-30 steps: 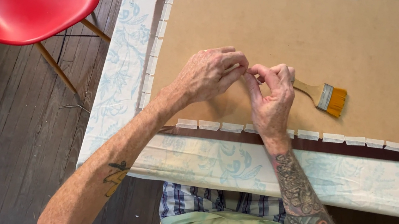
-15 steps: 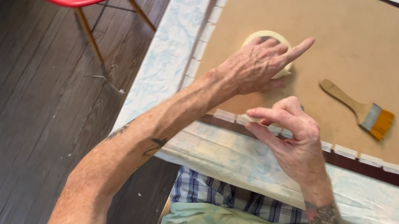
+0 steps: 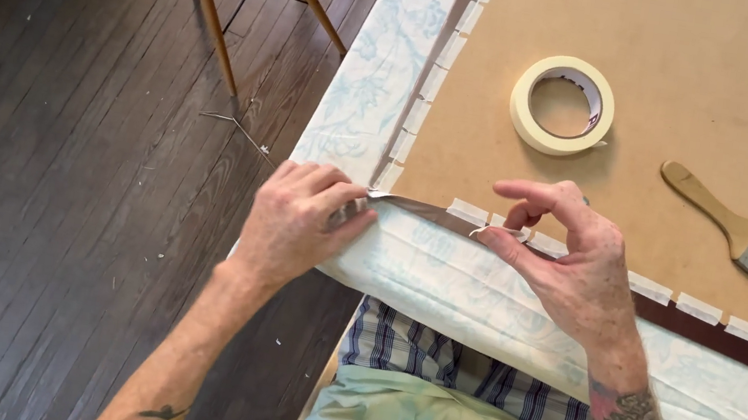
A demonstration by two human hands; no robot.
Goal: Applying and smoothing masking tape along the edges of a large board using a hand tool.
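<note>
A short strip of masking tape (image 3: 490, 228) is pinched in the right hand's (image 3: 573, 265) grip, at the brown board's (image 3: 705, 111) near edge. The left hand (image 3: 298, 223), just left of it, clamps the board's corner. The tape roll (image 3: 563, 105) and paintbrush (image 3: 737, 230) lie on the board beyond the right hand, apart from it.

Table (image 3: 362, 90) under pale floral cloth (image 3: 443, 280), brown board (image 3: 706, 102) on top.

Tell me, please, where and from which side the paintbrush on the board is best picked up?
Take the paintbrush by its bare wooden handle, coming from above. It lies flat on the brown board, handle pointing towards the tape roll, bristles away, with open board on both sides for the fingers.
</note>
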